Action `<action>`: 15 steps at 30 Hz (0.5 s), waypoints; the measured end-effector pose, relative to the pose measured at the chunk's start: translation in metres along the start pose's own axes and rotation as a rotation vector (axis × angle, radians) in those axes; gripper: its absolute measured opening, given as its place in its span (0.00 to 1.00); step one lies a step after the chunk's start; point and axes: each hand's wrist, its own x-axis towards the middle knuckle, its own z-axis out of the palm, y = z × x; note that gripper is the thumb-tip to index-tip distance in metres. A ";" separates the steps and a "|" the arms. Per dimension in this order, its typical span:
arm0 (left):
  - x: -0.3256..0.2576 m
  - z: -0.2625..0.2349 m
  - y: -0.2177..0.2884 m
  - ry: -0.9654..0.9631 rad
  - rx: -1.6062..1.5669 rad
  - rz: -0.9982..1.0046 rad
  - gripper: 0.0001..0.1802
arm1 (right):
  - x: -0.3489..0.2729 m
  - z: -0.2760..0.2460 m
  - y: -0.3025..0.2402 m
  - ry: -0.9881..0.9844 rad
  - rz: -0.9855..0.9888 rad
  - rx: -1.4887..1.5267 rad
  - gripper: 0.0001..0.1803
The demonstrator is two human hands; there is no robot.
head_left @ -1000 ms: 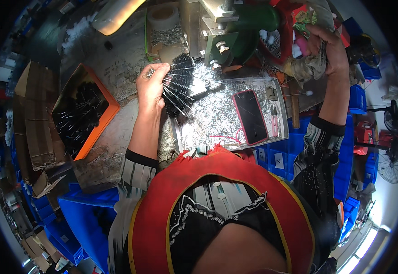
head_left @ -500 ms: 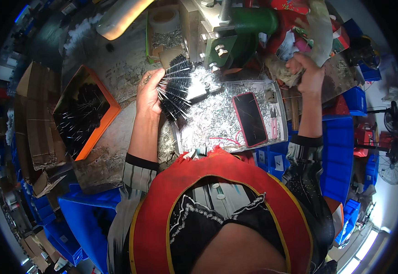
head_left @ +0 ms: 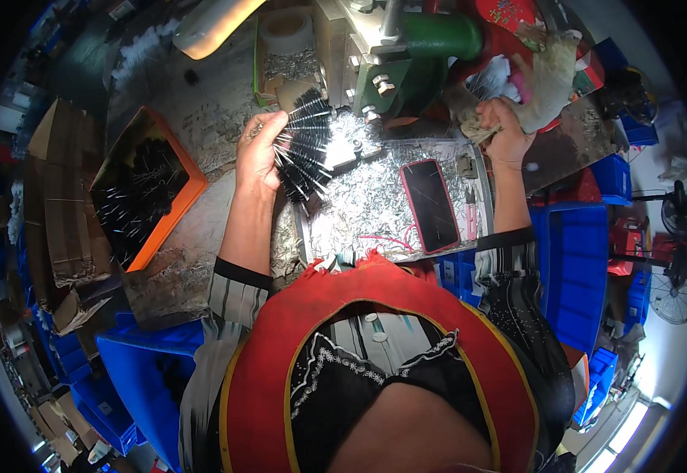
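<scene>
Cluttered workbench (head_left: pixel 202 150), one phone (head_left: pixel 432 206), two hands

We have one view only, a head-worn fisheye looking steeply down from just above our chest onto the workbench (head_left: pixel 202 150) close beneath. Our forearms enter from six o'clock and reach toward twelve; straight edges bend near the rim.

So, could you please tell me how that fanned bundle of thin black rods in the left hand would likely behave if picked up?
The fanned bundle of thin black rods splays apart beyond the left hand, so loose rods would probably slip out unless pinched firmly. Each rod looks straight, so probably stiff, and thin enough to be light. Laid flat, they might roll and scatter.
</scene>
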 end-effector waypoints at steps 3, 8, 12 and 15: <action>-0.001 -0.001 0.002 -0.123 0.100 -0.014 0.06 | 0.002 -0.003 0.000 -0.052 0.044 -0.116 0.10; -0.003 -0.007 -0.002 -0.119 -0.007 -0.025 0.07 | 0.018 -0.006 -0.028 -0.153 0.096 -0.366 0.08; 0.000 -0.012 -0.008 -0.082 -0.053 0.019 0.07 | 0.037 0.006 -0.061 -0.217 0.210 -0.466 0.08; 0.002 -0.003 -0.007 -0.072 -0.029 0.023 0.07 | 0.049 0.012 -0.078 -0.149 0.445 -0.337 0.08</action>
